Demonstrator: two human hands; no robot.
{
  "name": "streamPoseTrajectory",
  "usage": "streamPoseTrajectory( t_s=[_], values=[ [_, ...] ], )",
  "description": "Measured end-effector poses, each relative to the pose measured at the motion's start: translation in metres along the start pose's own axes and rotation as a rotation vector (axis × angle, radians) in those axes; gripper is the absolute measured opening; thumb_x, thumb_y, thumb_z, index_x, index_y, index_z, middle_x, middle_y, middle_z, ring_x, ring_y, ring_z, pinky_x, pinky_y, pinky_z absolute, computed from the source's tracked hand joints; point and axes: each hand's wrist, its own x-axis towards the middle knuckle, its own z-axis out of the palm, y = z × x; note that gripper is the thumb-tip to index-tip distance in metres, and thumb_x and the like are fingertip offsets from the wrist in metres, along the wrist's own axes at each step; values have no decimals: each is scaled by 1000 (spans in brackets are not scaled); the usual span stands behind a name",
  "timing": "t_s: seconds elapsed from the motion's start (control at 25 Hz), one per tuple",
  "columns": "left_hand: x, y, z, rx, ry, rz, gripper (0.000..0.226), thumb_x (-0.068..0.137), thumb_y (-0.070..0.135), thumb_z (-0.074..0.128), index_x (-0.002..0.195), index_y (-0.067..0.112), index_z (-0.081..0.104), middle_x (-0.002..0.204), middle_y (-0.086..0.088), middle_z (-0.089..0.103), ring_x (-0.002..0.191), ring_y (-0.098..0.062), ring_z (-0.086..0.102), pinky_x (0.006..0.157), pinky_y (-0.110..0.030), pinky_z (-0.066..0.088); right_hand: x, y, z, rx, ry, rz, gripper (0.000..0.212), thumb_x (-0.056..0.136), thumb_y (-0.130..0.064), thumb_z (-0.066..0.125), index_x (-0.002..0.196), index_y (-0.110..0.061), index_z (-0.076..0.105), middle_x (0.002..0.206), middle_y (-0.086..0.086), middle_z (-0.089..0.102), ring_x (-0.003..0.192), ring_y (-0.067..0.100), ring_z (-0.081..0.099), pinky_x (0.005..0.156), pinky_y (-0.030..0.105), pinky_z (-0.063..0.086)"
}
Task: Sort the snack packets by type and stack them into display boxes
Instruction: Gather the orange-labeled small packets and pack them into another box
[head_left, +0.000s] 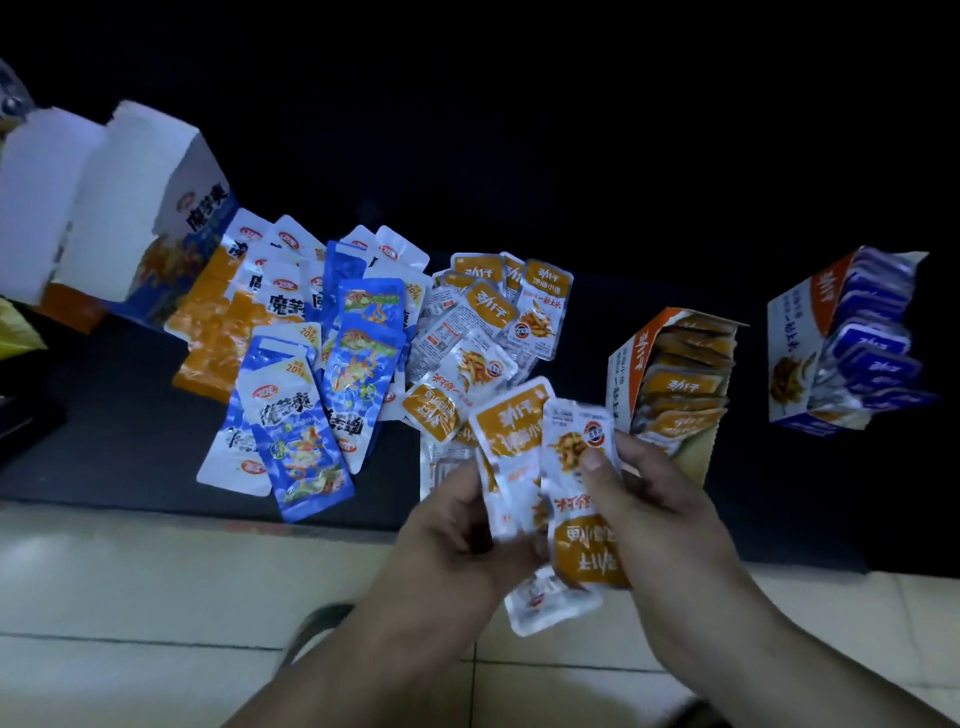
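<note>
My left hand (457, 525) grips a small stack of orange-and-white snack packets (511, 431) above the table's front edge. My right hand (644, 493) pinches another orange packet (582, 519) with the thumb on its face, overlapping that stack. More loose orange packets (498, 317) lie on the dark table just beyond. To their left spreads a pile of blue packets (311, 374) and larger orange-and-white ones (228, 317). An open display box (623, 364) to the right holds upright orange packets. Farther right, a second box (795, 343) is filled with blue-topped packets.
A tall open blue-and-white box (156, 208) with raised flaps stands at the back left. The dark table (104, 441) ends at a front edge, with pale floor tiles (156, 597) below. A yellow object (15, 332) shows at the left edge.
</note>
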Motion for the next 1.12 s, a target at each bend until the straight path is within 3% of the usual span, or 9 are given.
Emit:
streamPoseTrajectory(
  t_s=[0.12, 0.2, 0.32, 0.44, 0.6, 0.76, 0.88, 1.04, 1.12],
  values=[
    [-5, 2, 6, 67, -88, -1, 52, 83, -4, 80, 121, 31, 71, 117, -4, 77, 104, -29, 74, 80, -39, 62, -15, -13, -4, -64, -90, 10, 13, 99, -26, 65, 105, -32, 76, 97, 0, 79, 89, 23, 77, 80, 47, 62],
    [-7, 0, 0, 143, -120, -23, 49, 86, 2, 78, 120, 35, 69, 117, -2, 77, 107, -34, 73, 86, -55, 61, -23, -16, -8, -106, -120, -28, 16, 100, -22, 63, 111, -29, 73, 100, 5, 79, 94, 27, 76, 86, 54, 60],
    [-4, 4, -11, 70, -203, -115, 49, 91, -5, 68, 129, 26, 67, 118, -5, 76, 108, -30, 73, 89, -50, 61, -16, -12, -9, -72, -88, -40, 18, 100, -17, 62, 114, -24, 71, 97, 4, 80, 89, 25, 78, 73, 44, 62],
    [2, 7, -17, -51, 12, -220, 28, 95, 12, 70, 120, 23, 74, 101, -10, 80, 90, -32, 77, 76, -44, 64, -9, -4, -1, -62, -152, -22, 19, 100, -14, 62, 115, -23, 68, 98, 4, 80, 90, 23, 78, 71, 41, 62],
    [-8, 3, -25, 163, 103, -4, 21, 100, 28, 61, 115, 18, 73, 103, -27, 73, 97, -59, 64, 84, -69, 54, -4, 13, 6, -27, -240, 3, 21, 98, -18, 64, 116, -26, 70, 104, 5, 79, 97, 27, 76, 82, 52, 62],
    [-4, 1, -21, 159, 163, 21, 22, 104, 11, 53, 119, 12, 69, 104, -8, 79, 98, -27, 77, 78, -37, 63, -4, 22, -1, -111, -407, 61, 38, 95, -5, 68, 122, -31, 68, 113, 3, 77, 107, 25, 73, 96, 57, 55],
    [0, -3, -28, 279, 209, 90, 20, 105, 20, 54, 118, 19, 70, 100, -7, 78, 94, -32, 74, 80, -46, 62, 3, 18, -16, -256, -324, 44, 47, 89, -1, 74, 123, -32, 68, 104, -1, 79, 98, 19, 76, 91, 50, 59],
    [-1, -3, -37, 370, 163, 90, 23, 107, 22, 50, 117, 22, 71, 97, 8, 78, 84, -8, 74, 70, -22, 55, 12, -6, -35, -791, -457, -161, 69, 90, -16, 77, 135, -62, 52, 122, -19, 65, 108, 2, 63, 86, 15, 52],
    [-3, -2, -35, 366, 52, -1, 26, 107, 21, 48, 119, 23, 71, 97, 10, 79, 85, -5, 75, 72, -21, 57, 18, -13, -35, -887, -427, -230, 89, 82, -22, 85, 141, -68, 37, 112, -22, 58, 100, 9, 64, 82, 25, 56]
  ],
)
